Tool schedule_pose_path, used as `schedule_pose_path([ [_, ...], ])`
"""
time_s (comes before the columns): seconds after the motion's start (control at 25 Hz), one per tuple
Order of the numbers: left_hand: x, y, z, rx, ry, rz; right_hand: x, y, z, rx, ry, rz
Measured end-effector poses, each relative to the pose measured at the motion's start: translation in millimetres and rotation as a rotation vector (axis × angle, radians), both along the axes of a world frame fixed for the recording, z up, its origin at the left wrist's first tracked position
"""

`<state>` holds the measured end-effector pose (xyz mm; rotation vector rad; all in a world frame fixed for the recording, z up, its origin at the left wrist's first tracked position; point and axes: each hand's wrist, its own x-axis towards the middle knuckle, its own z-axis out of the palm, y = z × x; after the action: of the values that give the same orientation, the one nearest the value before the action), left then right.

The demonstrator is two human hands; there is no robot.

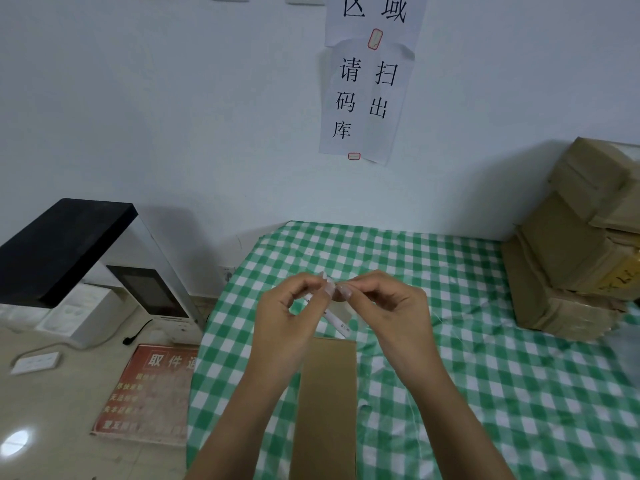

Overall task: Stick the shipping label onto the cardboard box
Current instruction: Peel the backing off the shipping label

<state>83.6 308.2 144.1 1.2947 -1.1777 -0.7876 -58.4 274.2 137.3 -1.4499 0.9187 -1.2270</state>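
Observation:
A long brown cardboard box (325, 407) lies on the green-and-white checked tablecloth (467, 358), running from the bottom edge up between my forearms. Above its far end I hold a small white shipping label (337, 320), seen nearly edge-on and hanging down from my fingers. My left hand (287, 313) and my right hand (384, 303) pinch its top edge together with their fingertips, a little above the box. The label's printed face is mostly hidden; I cannot tell whether its backing is on.
A stack of bundled flat cardboard (581, 244) stands at the right end of the table. Left of the table sit a black-topped scanner stand with a screen (104, 268), a power strip (34, 363) and a red notice (149, 389). Paper signs (367, 98) hang on the wall.

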Motion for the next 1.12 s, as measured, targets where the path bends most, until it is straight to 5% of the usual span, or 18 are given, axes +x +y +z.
schedule_pose_path([
  [0.4, 2, -1, -8, -0.035, 0.168, -0.004, 1, 3, 1, 0.025, -0.062, -0.009],
  [1.12, 8, 3, -17, 0.005, 0.108, -0.064, 0, 0, -13, 0.009, 0.084, -0.057],
])
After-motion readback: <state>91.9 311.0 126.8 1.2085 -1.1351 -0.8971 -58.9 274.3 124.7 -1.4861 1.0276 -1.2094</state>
